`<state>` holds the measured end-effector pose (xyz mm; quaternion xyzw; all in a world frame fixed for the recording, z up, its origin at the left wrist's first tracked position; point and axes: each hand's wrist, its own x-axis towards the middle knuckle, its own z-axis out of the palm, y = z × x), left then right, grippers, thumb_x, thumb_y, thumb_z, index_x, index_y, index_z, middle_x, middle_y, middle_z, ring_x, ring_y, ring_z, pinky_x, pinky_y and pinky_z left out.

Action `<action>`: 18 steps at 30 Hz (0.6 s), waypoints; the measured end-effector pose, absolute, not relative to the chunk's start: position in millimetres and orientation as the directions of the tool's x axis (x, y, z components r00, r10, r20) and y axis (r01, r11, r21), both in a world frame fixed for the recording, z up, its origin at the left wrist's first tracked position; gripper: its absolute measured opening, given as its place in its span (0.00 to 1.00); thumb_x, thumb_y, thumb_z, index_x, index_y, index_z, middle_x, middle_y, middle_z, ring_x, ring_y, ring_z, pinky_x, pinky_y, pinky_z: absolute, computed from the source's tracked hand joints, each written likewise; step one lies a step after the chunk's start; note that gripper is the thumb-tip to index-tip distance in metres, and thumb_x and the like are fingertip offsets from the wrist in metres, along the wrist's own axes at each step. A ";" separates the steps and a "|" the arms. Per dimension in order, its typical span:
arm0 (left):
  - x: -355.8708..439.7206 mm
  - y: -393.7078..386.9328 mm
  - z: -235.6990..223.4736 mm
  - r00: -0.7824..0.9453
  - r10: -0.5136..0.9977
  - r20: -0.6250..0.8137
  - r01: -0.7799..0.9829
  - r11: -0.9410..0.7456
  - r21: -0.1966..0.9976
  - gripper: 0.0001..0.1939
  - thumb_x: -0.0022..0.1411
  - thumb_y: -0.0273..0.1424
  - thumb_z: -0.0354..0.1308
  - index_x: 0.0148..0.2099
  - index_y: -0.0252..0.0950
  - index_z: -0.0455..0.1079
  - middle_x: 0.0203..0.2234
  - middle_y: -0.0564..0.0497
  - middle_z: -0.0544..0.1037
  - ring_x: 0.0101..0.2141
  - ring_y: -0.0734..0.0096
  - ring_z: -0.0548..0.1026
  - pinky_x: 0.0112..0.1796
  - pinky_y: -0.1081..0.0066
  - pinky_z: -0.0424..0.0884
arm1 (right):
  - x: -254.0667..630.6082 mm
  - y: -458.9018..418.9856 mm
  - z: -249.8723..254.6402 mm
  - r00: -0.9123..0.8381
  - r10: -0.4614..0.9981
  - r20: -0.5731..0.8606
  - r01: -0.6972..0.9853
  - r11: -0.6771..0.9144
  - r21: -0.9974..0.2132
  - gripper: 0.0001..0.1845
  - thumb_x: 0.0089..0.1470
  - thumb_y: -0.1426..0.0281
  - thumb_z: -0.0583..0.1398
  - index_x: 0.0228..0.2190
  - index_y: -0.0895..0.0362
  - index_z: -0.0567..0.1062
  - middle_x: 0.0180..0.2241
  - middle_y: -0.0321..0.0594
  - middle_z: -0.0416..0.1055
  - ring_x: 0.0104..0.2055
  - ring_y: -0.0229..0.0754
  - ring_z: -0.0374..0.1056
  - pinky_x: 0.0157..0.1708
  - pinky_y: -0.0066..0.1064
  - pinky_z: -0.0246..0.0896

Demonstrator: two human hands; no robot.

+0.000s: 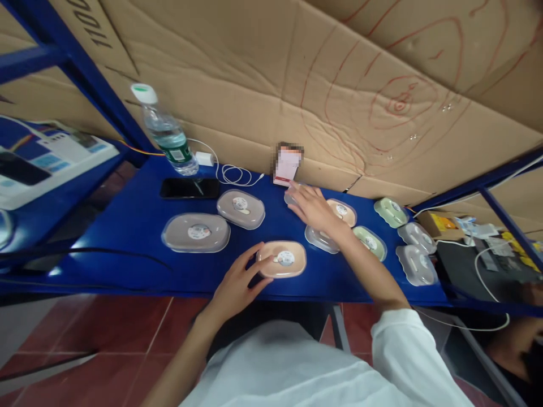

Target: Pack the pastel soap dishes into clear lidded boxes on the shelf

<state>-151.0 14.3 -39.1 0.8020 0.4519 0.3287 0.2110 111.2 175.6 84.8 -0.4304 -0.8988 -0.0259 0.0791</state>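
My left hand (240,281) grips the left end of a peach lidded plastic box (292,265), which has a round label on its clear lid. One finger rests on the lid and the thumb is at the near side. Further back, my right hand (314,208) has its fingers stretched out over a greyish box (289,195), mostly hidden beneath them. Its fingertips are near a phone (287,165) leaning on the cardboard. Beneath and beside my right forearm are a second peach box (348,216), a grey box (321,242) and a green box (375,243).
Two grey boxes (178,233) (250,217) lie left on the blue table (127,249). Behind them are a black phone (186,188), a water bottle (172,144) and a white cable (237,176). Scalloped boxes (418,265) line the right end. Cardboard (237,73) walls the back.
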 end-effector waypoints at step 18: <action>-153.2 10.6 -36.7 0.358 0.879 0.314 0.496 -0.464 0.734 0.25 0.70 0.33 0.66 0.67 0.50 0.70 0.69 0.43 0.67 0.67 0.53 0.70 0.64 0.49 0.74 | 106.4 61.5 76.2 -0.711 0.684 0.164 0.640 0.725 -0.255 0.24 0.74 0.58 0.56 0.67 0.48 0.70 0.72 0.44 0.64 0.71 0.51 0.64 0.67 0.49 0.63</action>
